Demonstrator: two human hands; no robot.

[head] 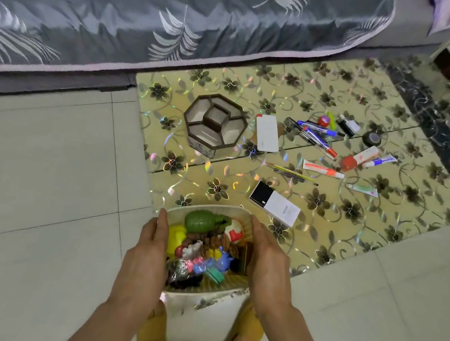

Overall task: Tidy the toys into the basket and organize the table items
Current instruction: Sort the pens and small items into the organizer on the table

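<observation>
The left hand [155,235] and right hand [265,252] are pressing flat against opposite side walls of a white ribbed plastic basket [209,208], the visible fingers lying straight, so the basket is sitting between the two palms. It is hanging over the near left corner of the table [335,234], above yellow slippers [150,332]. Inside, small plastic toys [211,253] are piling up, a knobbly green one [203,221] on top.

The low table is wearing a glossy, iridescent floral cover. A black-and-white box [275,206] is lying just beyond the basket. Farther on, a dark hexagonal organizer [216,122] with divided compartments is standing upright, a flat white slab [267,133] beside it, then scattered pens [316,136], squeezed tubes [324,169] and a tape roll [372,139] to the right.

Pale floor tiles [40,181] are spreading open to the left; a grey leaf-patterned bedspread [150,14] is draping at the far edge.
</observation>
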